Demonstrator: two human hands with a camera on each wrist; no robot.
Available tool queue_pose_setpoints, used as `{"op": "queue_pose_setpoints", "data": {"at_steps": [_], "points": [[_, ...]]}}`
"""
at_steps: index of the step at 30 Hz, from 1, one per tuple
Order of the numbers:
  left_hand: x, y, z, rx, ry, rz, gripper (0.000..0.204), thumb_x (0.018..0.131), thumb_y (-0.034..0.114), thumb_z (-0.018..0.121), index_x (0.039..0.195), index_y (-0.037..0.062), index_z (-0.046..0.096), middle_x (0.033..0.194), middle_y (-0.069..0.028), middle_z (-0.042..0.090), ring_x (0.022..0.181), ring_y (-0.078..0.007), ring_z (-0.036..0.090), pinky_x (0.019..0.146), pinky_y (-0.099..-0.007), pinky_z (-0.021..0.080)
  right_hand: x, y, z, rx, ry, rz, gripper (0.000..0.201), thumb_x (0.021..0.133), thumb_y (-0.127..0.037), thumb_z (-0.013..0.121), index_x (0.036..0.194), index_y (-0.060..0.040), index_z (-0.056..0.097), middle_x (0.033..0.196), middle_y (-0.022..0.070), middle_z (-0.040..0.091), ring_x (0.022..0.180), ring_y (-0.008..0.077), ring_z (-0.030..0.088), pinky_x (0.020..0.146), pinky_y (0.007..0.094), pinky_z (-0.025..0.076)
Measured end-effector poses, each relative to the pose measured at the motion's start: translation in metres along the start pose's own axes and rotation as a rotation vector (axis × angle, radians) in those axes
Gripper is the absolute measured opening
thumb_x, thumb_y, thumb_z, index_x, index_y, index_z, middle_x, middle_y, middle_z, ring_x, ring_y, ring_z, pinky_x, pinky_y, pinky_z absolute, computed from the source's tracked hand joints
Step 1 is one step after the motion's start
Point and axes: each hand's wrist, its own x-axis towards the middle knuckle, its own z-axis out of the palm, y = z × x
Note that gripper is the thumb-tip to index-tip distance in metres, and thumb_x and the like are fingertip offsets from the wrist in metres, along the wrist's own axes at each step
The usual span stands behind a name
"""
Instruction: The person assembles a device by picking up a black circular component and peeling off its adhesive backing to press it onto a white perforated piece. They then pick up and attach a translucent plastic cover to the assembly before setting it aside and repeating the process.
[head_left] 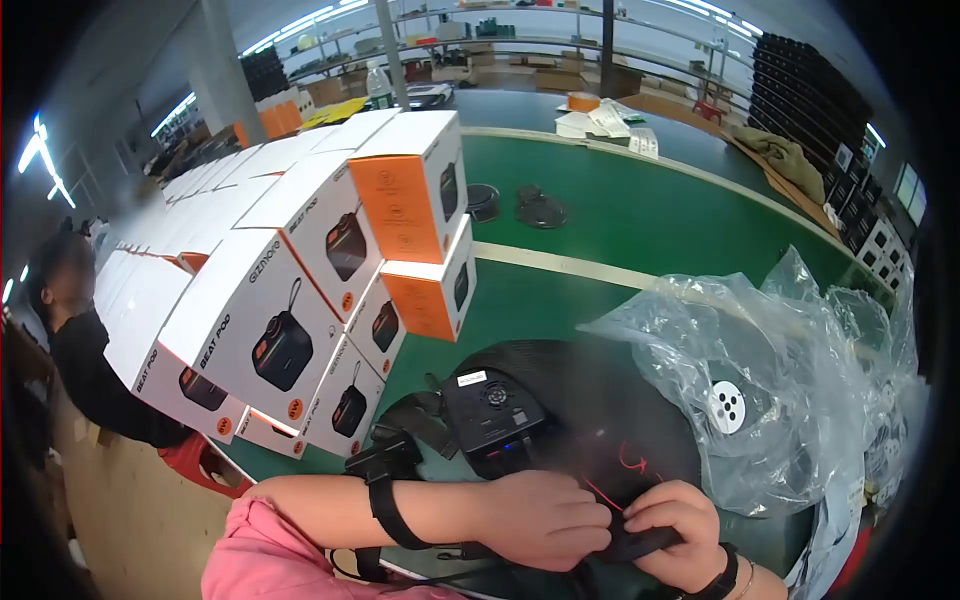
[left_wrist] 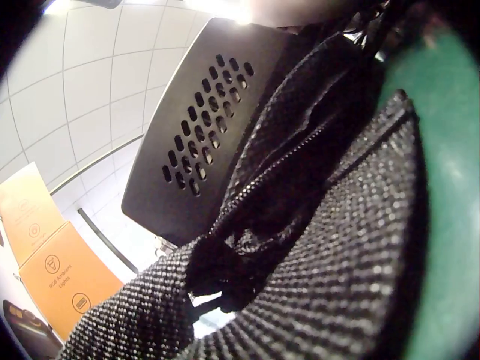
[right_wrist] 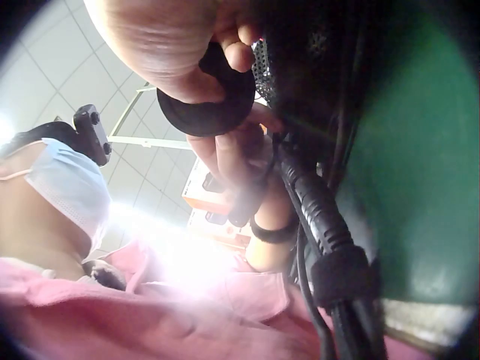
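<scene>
My right hand (head_left: 685,535) grips a black round, disc-like piece (right_wrist: 199,112), its thumb pressed on the face in the right wrist view. Beside it my left hand (head_left: 545,520) has its fingers curled at the near edge of the same piece; what its fingertips pinch is partly hidden. Both hands are over the front of a black mesh bag (left_wrist: 330,247), whose zipper shows in the left wrist view. A black device with a vent (head_left: 495,400) rests on the bag, just beyond my left hand. Thin red cord (head_left: 632,460) shows on the bag's dark surface.
White-and-orange speaker boxes (head_left: 270,320) are stacked at the left. Clear plastic bags (head_left: 770,390) lie crumpled at the right. Black round parts (head_left: 540,210) sit farther back on the green table (head_left: 600,215). A cable (right_wrist: 322,217) hangs near my right wrist. Another person (head_left: 100,370) is at the far left.
</scene>
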Motion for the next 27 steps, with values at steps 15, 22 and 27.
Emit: {"op": "queue_pose_setpoints", "data": {"at_steps": [15, 22, 27], "points": [[0.126, 0.002, -0.081, 0.475, 0.241, -0.413, 0.014, 0.071, 0.009, 0.054, 0.084, 0.0020, 0.055, 0.077, -0.0086, 0.055, 0.065, -0.0177, 0.053, 0.054, -0.0249, 0.042, -0.015, -0.003, 0.006, 0.910, 0.456, 0.257, 0.024, 0.078, 0.008, 0.051, 0.097, -0.0006, 0.040, 0.091, 0.0080, 0.055, 0.078, 0.0093, 0.054, 0.067, 0.0209, 0.045], [0.137, -0.178, -0.114, 0.737, 0.107, -1.076, 0.036, 0.072, 0.030, 0.045, 0.087, 0.0018, 0.061, 0.088, -0.0194, 0.059, 0.085, -0.0319, 0.057, 0.075, -0.0396, 0.044, -0.016, -0.004, 0.003, 0.857, 0.428, 0.315, 0.029, 0.075, 0.009, 0.054, 0.099, 0.0006, 0.040, 0.095, 0.0108, 0.056, 0.086, 0.0117, 0.055, 0.074, 0.0233, 0.046], [0.076, -0.268, -0.078, 0.776, -0.481, -1.241, 0.042, 0.076, 0.032, 0.049, 0.111, 0.0106, 0.051, 0.119, -0.0137, 0.046, 0.106, -0.0269, 0.047, 0.088, -0.0383, 0.040, -0.025, 0.011, 0.006, 0.651, 0.362, 0.364, 0.036, 0.072, 0.006, 0.060, 0.100, -0.0022, 0.040, 0.084, 0.0088, 0.054, 0.057, 0.0084, 0.052, 0.047, 0.0186, 0.043]]}}
